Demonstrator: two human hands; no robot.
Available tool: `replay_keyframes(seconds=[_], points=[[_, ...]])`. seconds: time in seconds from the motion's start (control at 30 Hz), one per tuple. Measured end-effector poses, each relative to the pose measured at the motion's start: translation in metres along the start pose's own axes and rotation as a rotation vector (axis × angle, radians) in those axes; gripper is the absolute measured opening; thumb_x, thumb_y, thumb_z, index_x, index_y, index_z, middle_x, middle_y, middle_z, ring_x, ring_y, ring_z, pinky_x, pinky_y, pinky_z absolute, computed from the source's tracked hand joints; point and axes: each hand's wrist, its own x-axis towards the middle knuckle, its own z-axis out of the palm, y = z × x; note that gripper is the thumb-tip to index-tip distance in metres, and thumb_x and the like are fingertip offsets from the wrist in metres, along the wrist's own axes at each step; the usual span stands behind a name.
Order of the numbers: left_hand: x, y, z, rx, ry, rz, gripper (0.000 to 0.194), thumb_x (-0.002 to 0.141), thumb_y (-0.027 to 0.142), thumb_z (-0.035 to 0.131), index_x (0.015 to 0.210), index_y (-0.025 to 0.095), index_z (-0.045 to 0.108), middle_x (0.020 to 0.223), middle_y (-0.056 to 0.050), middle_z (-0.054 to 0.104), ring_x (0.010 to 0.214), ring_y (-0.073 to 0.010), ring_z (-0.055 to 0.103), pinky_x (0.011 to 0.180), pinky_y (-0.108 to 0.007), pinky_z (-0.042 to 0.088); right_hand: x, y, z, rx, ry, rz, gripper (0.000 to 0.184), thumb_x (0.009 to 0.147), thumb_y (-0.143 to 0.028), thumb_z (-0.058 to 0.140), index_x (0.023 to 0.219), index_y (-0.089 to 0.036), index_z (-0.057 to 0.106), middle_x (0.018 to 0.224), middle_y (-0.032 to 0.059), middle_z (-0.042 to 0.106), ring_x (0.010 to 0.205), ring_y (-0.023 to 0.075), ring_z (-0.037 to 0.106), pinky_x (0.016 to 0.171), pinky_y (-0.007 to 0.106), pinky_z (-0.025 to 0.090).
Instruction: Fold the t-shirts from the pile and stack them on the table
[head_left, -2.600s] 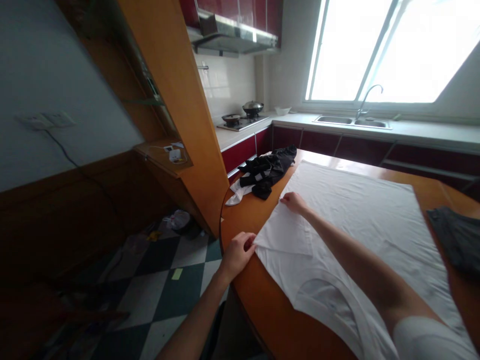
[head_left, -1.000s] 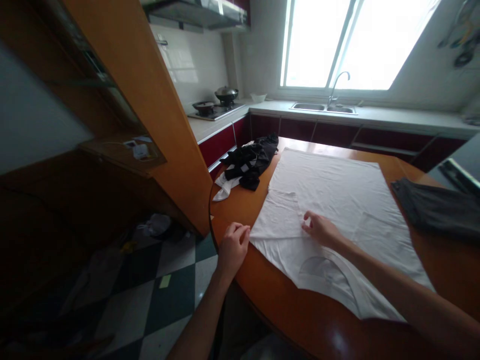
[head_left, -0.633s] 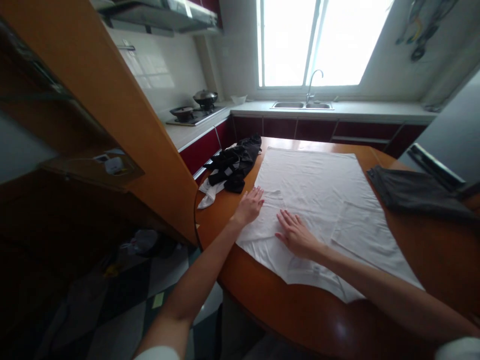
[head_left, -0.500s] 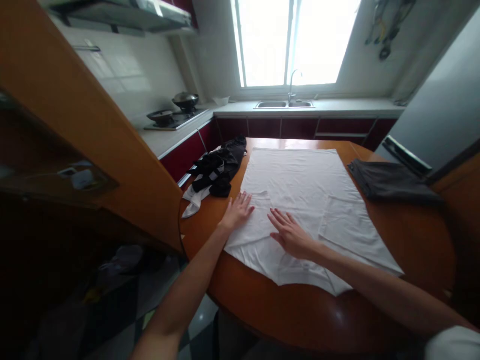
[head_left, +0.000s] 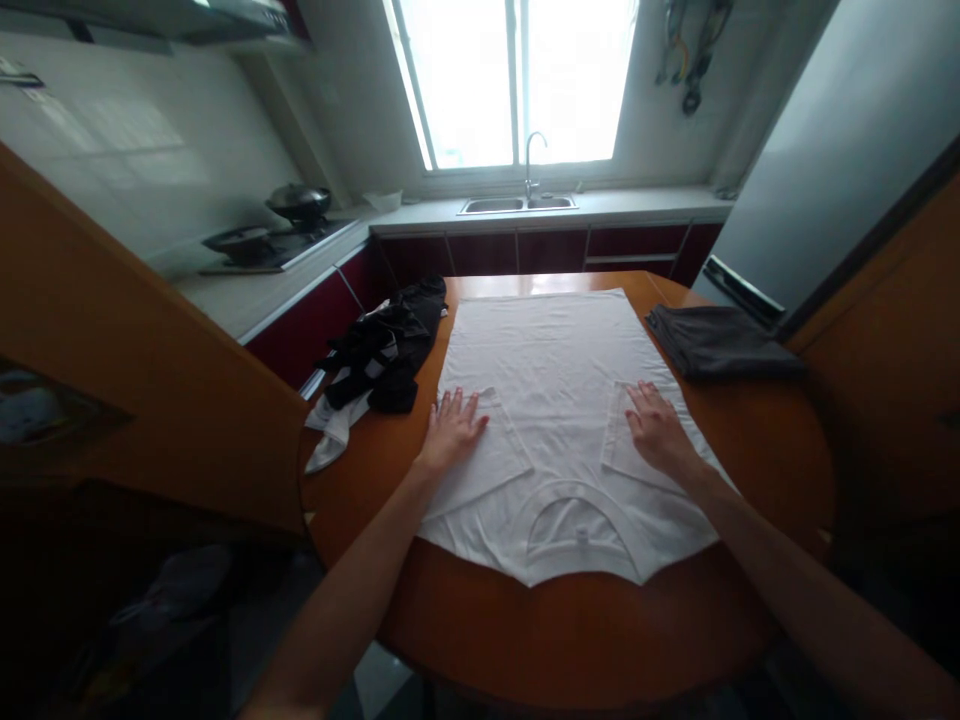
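Note:
A white T-shirt (head_left: 540, 350) lies spread on the table, its round neckline toward me and its hem at the far side. Both sleeves are folded inward over the body. On the left folded sleeve, my left hand (head_left: 453, 432) rests flat with fingers spread. My right hand (head_left: 658, 430) lies palm down, fingers stretched, on the right folded sleeve. Neither hand grips the cloth.
The rounded wooden table (head_left: 585, 640) carries a heap of black and white clothes (head_left: 394, 345) on the left and a folded dark grey garment (head_left: 720, 343) on the right. Beyond are a sink (head_left: 517, 205), a stove with pans (head_left: 298, 205) and a fridge (head_left: 817, 170).
My right hand has moved right, from the shirt's middle onto the right sleeve. My left hand stays on the left sleeve. The view has turned right, and the neckline now shows fully.

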Motion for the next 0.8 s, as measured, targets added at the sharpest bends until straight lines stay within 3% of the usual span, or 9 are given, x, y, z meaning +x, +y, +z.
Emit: replay_keyframes(seconds=[0.13, 0.33, 0.43, 0.53, 0.8], points=[[-0.004, -0.004, 0.001, 0.01, 0.092, -0.008, 0.061, 0.104, 0.054, 0.033, 0.156, 0.022, 0.041, 0.165, -0.014, 0.028, 0.153, -0.0388, 0.019, 0.121, -0.061, 0.02, -0.008, 0.006, 0.015, -0.102, -0.065, 0.011, 0.059, 0.103, -0.038, 0.03, 0.151, -0.006, 0.042, 0.161, 0.0235, 0.033, 0.151, 0.0351, 0.027, 0.118, 0.06, 0.027], [-0.005, -0.003, 0.001, 0.005, 0.054, -0.02, 0.062, 0.103, 0.057, 0.034, 0.155, 0.026, 0.041, 0.165, -0.013, 0.029, 0.153, -0.0427, 0.015, 0.118, -0.069, 0.019, -0.006, 0.008, 0.023, -0.056, -0.018, 0.011, 0.057, 0.102, -0.042, 0.032, 0.148, -0.01, 0.046, 0.16, 0.0224, 0.035, 0.15, 0.0348, 0.029, 0.117, 0.061, 0.029], [-0.009, 0.003, 0.001, 0.011, 0.097, 0.03, 0.065, 0.103, 0.057, 0.033, 0.155, 0.02, 0.04, 0.165, -0.015, 0.028, 0.155, -0.0369, 0.016, 0.122, -0.062, 0.017, -0.005, 0.01, 0.026, 0.027, 0.046, -0.007, 0.056, 0.101, -0.042, 0.035, 0.145, -0.011, 0.05, 0.157, 0.0228, 0.041, 0.148, 0.0357, 0.033, 0.115, 0.061, 0.032], [-0.013, 0.009, 0.003, 0.0, 0.057, 0.092, 0.068, 0.103, 0.056, 0.035, 0.156, 0.015, 0.037, 0.164, -0.017, 0.029, 0.154, -0.0339, 0.018, 0.124, -0.054, 0.02, -0.005, 0.015, 0.026, 0.129, 0.135, -0.058, 0.052, 0.1, -0.041, 0.041, 0.142, -0.014, 0.054, 0.153, 0.0205, 0.046, 0.146, 0.0351, 0.036, 0.115, 0.06, 0.034], [-0.011, 0.005, 0.007, -0.049, 0.102, 0.059, 0.065, 0.101, 0.058, 0.039, 0.155, 0.02, 0.041, 0.162, -0.015, 0.035, 0.153, -0.0344, 0.022, 0.123, -0.051, 0.025, -0.004, 0.021, 0.018, 0.302, 0.254, -0.101, 0.045, 0.096, -0.038, 0.047, 0.133, -0.016, 0.06, 0.147, 0.0173, 0.052, 0.141, 0.0327, 0.044, 0.116, 0.055, 0.038]])
